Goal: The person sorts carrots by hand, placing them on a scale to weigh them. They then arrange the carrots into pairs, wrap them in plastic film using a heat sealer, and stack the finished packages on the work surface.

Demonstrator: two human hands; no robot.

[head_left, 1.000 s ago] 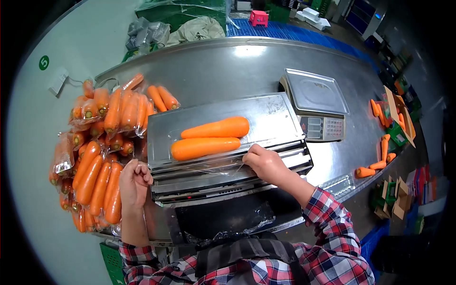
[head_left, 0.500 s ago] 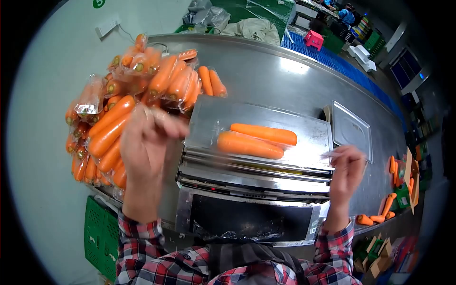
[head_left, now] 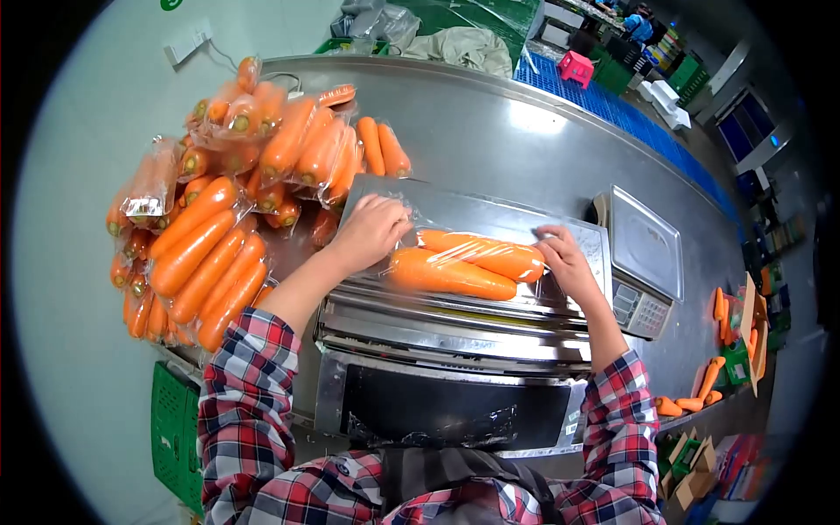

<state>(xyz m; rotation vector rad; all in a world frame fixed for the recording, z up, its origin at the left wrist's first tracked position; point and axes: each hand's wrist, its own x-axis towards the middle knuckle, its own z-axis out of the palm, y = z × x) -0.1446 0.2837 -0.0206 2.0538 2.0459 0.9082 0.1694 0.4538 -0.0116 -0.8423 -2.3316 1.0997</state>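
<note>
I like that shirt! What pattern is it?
Red, white and navy plaid shirt, seen in the head view.

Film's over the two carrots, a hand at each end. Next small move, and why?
Probably tuck the film under at both ends: it covers the two carrots on the steel plate, with the left hand on it at one end and the right hand at the other.

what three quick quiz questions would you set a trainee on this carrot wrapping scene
1. Fill in: the scale stands on the wrapping machine's ___ side.
2. True or false: clear film covers the two carrots.
3. The left hand is: A at the carrots' left end; B on the scale; C raised in the air.
Key: 1 right; 2 true; 3 A.
</note>
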